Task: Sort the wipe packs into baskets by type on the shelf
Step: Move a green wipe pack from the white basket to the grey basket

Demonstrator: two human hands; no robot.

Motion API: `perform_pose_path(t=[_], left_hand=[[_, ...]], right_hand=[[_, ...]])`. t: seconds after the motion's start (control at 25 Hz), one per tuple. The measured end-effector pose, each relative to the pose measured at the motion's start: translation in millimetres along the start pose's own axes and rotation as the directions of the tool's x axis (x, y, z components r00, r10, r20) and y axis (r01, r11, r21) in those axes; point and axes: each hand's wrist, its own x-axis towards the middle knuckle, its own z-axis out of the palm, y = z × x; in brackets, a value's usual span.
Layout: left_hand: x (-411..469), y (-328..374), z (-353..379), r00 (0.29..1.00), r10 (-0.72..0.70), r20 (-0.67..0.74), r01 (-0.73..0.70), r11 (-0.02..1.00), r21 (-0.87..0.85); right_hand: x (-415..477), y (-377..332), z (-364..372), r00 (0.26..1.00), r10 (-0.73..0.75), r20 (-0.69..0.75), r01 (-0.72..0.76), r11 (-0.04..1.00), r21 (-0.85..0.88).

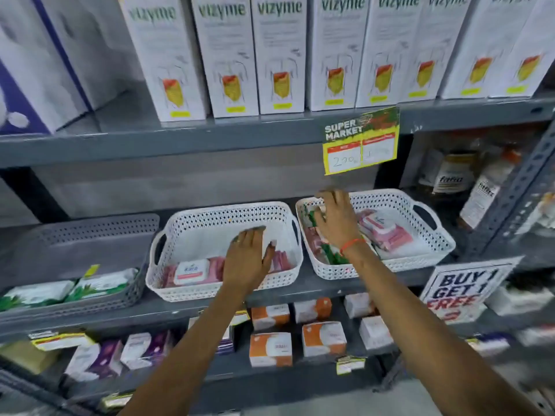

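Three baskets stand side by side on the middle shelf. The grey basket (99, 232) at the left holds green-and-white wipe packs (99, 283). The middle white basket (216, 214) holds pink wipe packs (192, 273); my left hand (247, 259) is inside it, fingers spread, resting flat over a pink pack. The right white basket (390, 202) holds mixed pink packs (387, 232) and green packs (332, 255). My right hand (338, 216) reaches into its left half, fingers curled over a green pack; the grip itself is hidden under the hand.
White "vizyme" boxes (279, 55) line the shelf above. A yellow price tag (360, 141) hangs from that shelf's edge, just above my right hand. Bottles (456, 175) stand at the right. Small orange and purple boxes (270, 349) fill the shelf below, beside a "buy 1 get 1 free" sign (462, 288).
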Motion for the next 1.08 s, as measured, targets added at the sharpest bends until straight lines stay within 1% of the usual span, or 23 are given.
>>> perform_pose_path(t=[0.04, 0.08, 0.12, 0.16, 0.2, 0.24, 0.36, 0.4, 0.44, 0.52, 0.56, 0.6, 0.64, 0.72, 0.84, 0.92, 0.96, 1.04, 1.08], left_hand=[[-2.4, -4.7, 8.1, 0.994, -0.041, 0.099, 0.039, 0.999, 0.023], [-3.7, -7.3, 15.1, 0.985, -0.067, 0.161, 0.061, 0.997, 0.044], [-7.3, -12.7, 23.0, 0.977, -0.090, 0.194, 0.083, 0.995, 0.048], [-11.1, -17.3, 30.1, 0.964, -0.127, 0.232, 0.120, 0.992, 0.048], [-11.0, -19.2, 34.3, 0.967, -0.126, 0.222, 0.118, 0.992, 0.050], [-9.8, -19.7, 35.5, 0.971, -0.111, 0.210, 0.099, 0.993, 0.066], [-10.2, -19.8, 37.8, 0.981, -0.089, 0.172, 0.073, 0.992, 0.100], [-11.1, -19.9, 38.6, 0.982, -0.090, 0.167, 0.072, 0.991, 0.108], [-11.3, -18.8, 38.1, 0.982, -0.090, 0.165, 0.072, 0.991, 0.111], [-10.7, -15.8, 36.5, 0.982, -0.091, 0.166, 0.072, 0.991, 0.116], [-10.0, -15.7, 35.8, 0.984, -0.089, 0.157, 0.071, 0.990, 0.119], [-10.0, -15.6, 35.2, 0.985, -0.084, 0.148, 0.067, 0.991, 0.119], [-11.2, -15.4, 34.6, 0.985, -0.079, 0.151, 0.061, 0.991, 0.119], [-12.4, -16.5, 35.3, 0.984, -0.075, 0.160, 0.053, 0.989, 0.136], [-12.7, -17.7, 36.4, 0.984, -0.091, 0.152, 0.078, 0.993, 0.092], [-15.0, -24.2, 33.2, 0.988, -0.082, 0.134, 0.078, 0.996, 0.036], [-17.7, -30.5, 28.1, 0.990, -0.073, 0.124, 0.071, 0.997, 0.023], [-27.3, -50.6, 18.3, 0.995, -0.065, 0.078, 0.060, 0.996, 0.062], [-34.1, -66.6, 12.1, 0.994, -0.086, 0.060, 0.080, 0.992, 0.099]], right_hand=[[11.0, 17.0, 9.4, 0.984, 0.088, 0.155, -0.075, 0.993, -0.091], [18.4, 32.4, 14.0, 0.937, 0.155, 0.315, -0.103, 0.979, -0.175], [28.1, 52.6, 21.2, 0.878, 0.219, 0.426, -0.130, 0.965, -0.228], [38.5, 67.8, 26.7, 0.799, 0.279, 0.533, -0.165, 0.954, -0.252], [48.8, 78.4, 31.3, 0.725, 0.312, 0.614, -0.196, 0.948, -0.251], [56.3, 85.1, 35.1, 0.673, 0.298, 0.678, -0.161, 0.953, -0.258], [84.4, 94.0, 43.8, 0.612, 0.201, 0.765, -0.025, 0.972, -0.235], [91.9, 94.5, 44.7, 0.576, 0.206, 0.791, -0.002, 0.968, -0.250], [99.5, 95.1, 45.7, 0.542, 0.215, 0.813, -0.005, 0.968, -0.252], [107.5, 98.0, 49.9, 0.463, 0.241, 0.853, -0.070, 0.969, -0.236], [108.4, 98.5, 52.3, 0.449, 0.251, 0.858, -0.096, 0.968, -0.233], [109.3, 97.4, 53.2, 0.461, 0.251, 0.851, -0.104, 0.968, -0.229], [108.5, 94.5, 53.0, 0.492, 0.239, 0.837, -0.092, 0.970, -0.223], [102.5, 85.0, 47.9, 0.589, 0.200, 0.783, -0.005, 0.970, -0.244], [92.2, 60.3, 29.6, 0.738, 0.174, 0.652, 0.100, 0.927, -0.361], [84.1, 35.7, 16.1, 0.829, 0.168, 0.533, 0.074, 0.912, -0.404], [81.2, 20.5, 10.2, 0.861, 0.183, 0.474, 0.020, 0.920, -0.392], [75.1, -14.2, 1.3, 0.884, 0.222, 0.411, -0.091, 0.945, -0.314], [72.0, -34.2, 0.6, 0.880, 0.225, 0.418, -0.105, 0.951, -0.291]])
